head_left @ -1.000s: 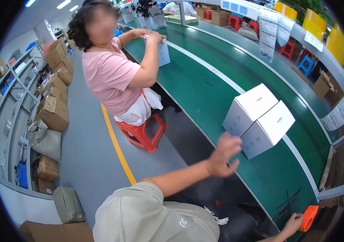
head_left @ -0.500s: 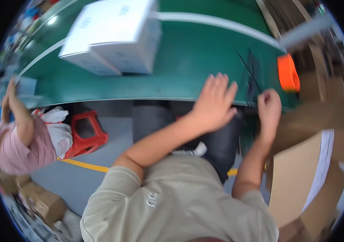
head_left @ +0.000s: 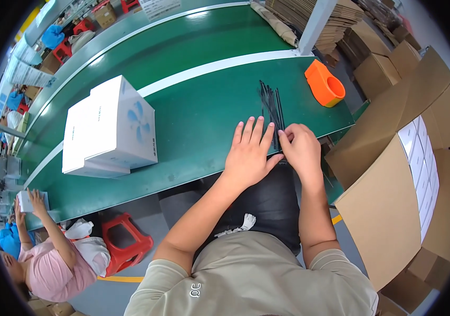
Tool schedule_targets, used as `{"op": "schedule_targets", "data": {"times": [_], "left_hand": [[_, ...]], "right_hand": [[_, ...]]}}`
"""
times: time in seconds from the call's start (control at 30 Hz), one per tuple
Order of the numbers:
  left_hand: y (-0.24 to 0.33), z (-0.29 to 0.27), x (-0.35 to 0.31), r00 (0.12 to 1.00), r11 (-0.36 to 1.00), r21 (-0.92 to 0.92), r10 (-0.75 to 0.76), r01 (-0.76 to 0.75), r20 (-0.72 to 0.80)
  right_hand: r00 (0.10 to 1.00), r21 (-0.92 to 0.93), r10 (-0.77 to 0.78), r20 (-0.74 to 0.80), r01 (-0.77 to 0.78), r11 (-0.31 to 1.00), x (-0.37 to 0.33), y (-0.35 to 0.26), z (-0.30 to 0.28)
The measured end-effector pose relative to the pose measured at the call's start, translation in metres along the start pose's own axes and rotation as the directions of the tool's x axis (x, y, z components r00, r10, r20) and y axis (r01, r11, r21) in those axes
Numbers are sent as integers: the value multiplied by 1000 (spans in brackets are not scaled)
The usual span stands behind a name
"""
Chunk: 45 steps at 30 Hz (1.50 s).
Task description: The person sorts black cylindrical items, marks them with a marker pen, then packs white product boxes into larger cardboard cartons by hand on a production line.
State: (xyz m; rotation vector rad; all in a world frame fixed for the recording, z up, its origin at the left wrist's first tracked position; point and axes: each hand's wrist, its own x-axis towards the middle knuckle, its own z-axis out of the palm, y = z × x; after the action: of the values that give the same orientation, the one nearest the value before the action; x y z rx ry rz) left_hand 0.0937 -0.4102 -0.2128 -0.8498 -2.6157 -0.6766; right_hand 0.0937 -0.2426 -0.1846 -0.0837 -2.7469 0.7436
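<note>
Near the front edge of the green bench, a loose bundle of thin black cable ties (head_left: 269,105) lies pointing away from me. My left hand (head_left: 249,155) is open beside their near ends, palm down with the fingers stretched out. Just right of it, my right hand (head_left: 303,150) is closed, thumb and forefinger pinched at the near end of a cable tie. Its other fingers curl under and are partly hidden. An orange ring-shaped holder (head_left: 321,81) stands beyond my right hand. To the left, two white boxes (head_left: 98,129) stand pressed together.
The green bench (head_left: 198,113) has a white strip along it. Right of me is an open cardboard carton (head_left: 380,210) with small white boxes inside. At the left a co-worker in pink (head_left: 53,268) handles a white box, near a red stool (head_left: 130,245). A post (head_left: 317,26) rises at the far right.
My view has shifted, so the white boxes appear lower and farther left. My hands have come closer together by the cable ties. The right hand earlier pinched a cable tie farther right.
</note>
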Motion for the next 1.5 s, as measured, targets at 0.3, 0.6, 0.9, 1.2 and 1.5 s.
{"op": "schedule_targets", "data": {"times": [0.3,0.6,0.9,1.2,1.5], "left_hand": [[-2,3,-1,1000,996,83,24,-25,15],[-1,13,-1,999,992,121,35,-34,-10],[0,-8,-6,998,999,-31,-24,22,-62],[-69,-129,-151,796,980,123,-50,155,-604],[-216,-195,-252,287,795,-269,-477,544,-831]], "right_hand": [[966,-115,-232,-113,220,969,-18,15,10],[960,105,-263,93,253,962,-29,9,14],[930,297,-366,45,337,893,-27,16,13],[928,374,-374,-4,348,860,-37,2,13],[665,758,-728,-165,-386,-525,-64,-153,-46]]}}
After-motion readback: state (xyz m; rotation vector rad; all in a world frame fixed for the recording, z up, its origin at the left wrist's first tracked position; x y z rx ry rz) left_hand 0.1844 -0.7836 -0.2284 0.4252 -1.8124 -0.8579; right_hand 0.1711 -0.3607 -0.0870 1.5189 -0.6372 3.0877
